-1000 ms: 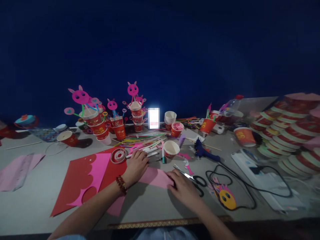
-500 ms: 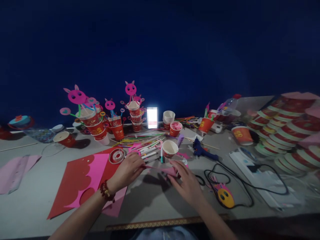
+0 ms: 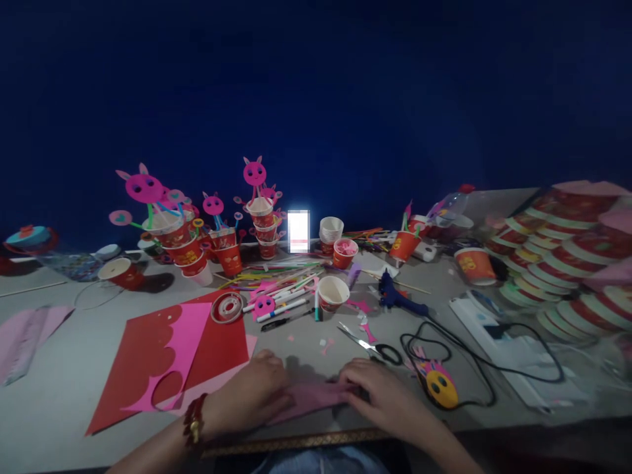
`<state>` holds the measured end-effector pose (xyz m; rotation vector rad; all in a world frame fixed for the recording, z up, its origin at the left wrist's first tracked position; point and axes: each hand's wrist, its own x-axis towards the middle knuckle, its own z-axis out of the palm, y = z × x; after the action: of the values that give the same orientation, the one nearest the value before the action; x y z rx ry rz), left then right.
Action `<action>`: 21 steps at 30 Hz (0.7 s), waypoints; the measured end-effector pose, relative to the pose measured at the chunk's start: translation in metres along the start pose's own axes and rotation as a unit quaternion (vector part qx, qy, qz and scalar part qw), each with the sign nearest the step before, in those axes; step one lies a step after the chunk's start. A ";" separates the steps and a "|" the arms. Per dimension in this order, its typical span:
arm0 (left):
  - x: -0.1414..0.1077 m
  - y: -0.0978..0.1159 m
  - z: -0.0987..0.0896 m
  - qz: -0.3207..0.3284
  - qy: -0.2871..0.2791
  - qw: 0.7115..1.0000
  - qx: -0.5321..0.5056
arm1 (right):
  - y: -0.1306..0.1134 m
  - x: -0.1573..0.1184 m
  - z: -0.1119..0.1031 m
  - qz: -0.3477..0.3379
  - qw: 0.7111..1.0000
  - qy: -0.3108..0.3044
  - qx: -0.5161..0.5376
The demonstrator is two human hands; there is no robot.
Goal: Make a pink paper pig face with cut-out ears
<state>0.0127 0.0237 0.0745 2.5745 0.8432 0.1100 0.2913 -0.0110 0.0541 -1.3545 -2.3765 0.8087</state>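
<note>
Matt paper, bright metal, clear plastic

The pink sheet (image 3: 316,397) looks like thin, smooth paper with a matt face, and the red sheet (image 3: 133,355) has a similar dull finish — stiffer, like card. The scissors (image 3: 364,344) show shiny metal blades and smooth, black handles that look like plastic. The glue gun (image 3: 395,297) appears to be blue plastic, the bottle (image 3: 450,207) clear plastic. The cup (image 3: 333,293) looks like paper, matt inside — the tabletop (image 3: 59,411) smooth, low in sheen
</note>
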 end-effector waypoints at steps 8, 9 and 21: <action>0.036 -0.024 0.008 -0.110 0.097 0.969 0.199 | 0.023 0.040 0.012 0.057 0.973 0.156 -0.159; 0.036 -0.025 0.006 -0.106 0.143 0.961 0.210 | 0.022 0.040 0.011 0.042 0.968 0.186 -0.164; 0.006 -0.022 0.018 -0.097 0.043 0.992 -0.073 | 0.024 0.008 0.025 0.136 0.985 0.096 0.034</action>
<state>0.0096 0.0364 0.0492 2.3529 1.0701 0.2172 0.2916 -0.0025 0.0191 -1.6714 -2.0283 0.7794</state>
